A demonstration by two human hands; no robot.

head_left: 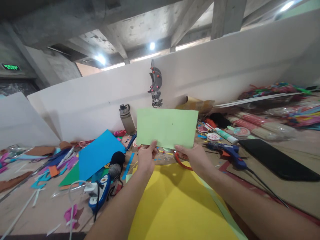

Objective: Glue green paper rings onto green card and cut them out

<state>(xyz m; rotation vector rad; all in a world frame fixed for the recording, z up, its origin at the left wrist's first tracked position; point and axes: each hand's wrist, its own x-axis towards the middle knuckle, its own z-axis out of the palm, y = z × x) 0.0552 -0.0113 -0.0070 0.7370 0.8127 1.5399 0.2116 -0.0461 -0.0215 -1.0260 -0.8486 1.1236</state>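
I hold up a light green sheet of paper in front of me, its broad side facing me. My left hand pinches the lower left edge, thumb in front. On the lower right edge, my right hand grips it the same way. An orange loop, like a scissors handle, shows at the right fingers; whether it is held I cannot tell. Below both hands lies a large yellow sheet over more light green paper.
Blue paper, yarn balls and a power strip lie left. A bottle stands behind. At right are a glue gun with a cord, a black phone-like slab and a glue stick. A grey moon ornament hangs on the white partition.
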